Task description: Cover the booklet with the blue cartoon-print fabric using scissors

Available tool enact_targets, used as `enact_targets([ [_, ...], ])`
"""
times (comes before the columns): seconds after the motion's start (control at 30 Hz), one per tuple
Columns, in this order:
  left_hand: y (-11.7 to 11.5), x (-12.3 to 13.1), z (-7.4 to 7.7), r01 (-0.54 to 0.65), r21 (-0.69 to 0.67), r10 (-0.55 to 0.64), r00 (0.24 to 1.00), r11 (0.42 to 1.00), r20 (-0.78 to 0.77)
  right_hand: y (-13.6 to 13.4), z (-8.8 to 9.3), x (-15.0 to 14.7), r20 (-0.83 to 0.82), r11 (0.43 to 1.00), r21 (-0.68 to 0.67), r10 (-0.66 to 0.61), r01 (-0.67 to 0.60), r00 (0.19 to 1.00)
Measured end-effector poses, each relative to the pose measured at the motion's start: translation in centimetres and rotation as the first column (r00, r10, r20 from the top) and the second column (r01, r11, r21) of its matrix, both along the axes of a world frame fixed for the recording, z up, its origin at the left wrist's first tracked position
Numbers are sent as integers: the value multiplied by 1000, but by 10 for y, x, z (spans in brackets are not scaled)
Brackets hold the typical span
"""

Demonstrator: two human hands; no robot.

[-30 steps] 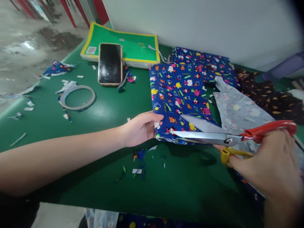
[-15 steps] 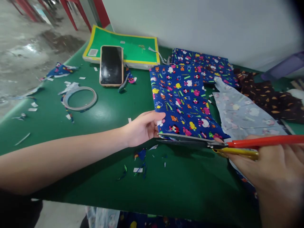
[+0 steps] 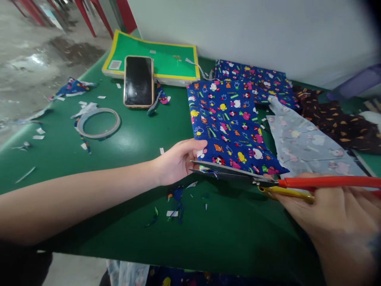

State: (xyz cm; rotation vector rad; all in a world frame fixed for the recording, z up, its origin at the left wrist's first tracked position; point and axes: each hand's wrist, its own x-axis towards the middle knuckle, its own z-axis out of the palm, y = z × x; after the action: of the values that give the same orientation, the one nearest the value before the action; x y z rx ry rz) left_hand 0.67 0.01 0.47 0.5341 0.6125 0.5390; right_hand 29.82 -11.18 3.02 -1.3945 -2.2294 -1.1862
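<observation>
My left hand (image 3: 175, 162) pinches the near left corner of a folded blue cartoon-print fabric (image 3: 229, 123) on the green table (image 3: 131, 143). My right hand (image 3: 336, 222) grips scissors (image 3: 268, 180) with one red and one yellow handle. The blades are closed and lie along the fabric's near edge, tips close to my left fingers. A thin trimmed strip hangs at the blade tips.
A phone (image 3: 138, 80) lies partly on a green, yellow-edged book (image 3: 166, 59) at the back. A tape ring (image 3: 97, 122) sits at left among fabric scraps. More blue print fabric (image 3: 253, 77), a grey print piece (image 3: 306, 143) and dark fabric (image 3: 342, 119) lie at right.
The scissors were open across the fabric's near edge a second ago. The blades have closed along that edge and moved left toward my left hand.
</observation>
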Motion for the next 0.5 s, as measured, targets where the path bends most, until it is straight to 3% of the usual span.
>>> enact_targets([
  [0.17,0,1,-2,1,-9,-1,1000,1000,8,2,-1,0,-19,999,14,-33,34,999],
  [0.33,0,1,-3,-11,-20,11,1000,1000,15,6,-1,1,32,998,36,45,-46,998],
  [0.5,0,1,-2,0,-8,1,1000,1000,28,8,-2,2,38,996,74,46,-49,998],
])
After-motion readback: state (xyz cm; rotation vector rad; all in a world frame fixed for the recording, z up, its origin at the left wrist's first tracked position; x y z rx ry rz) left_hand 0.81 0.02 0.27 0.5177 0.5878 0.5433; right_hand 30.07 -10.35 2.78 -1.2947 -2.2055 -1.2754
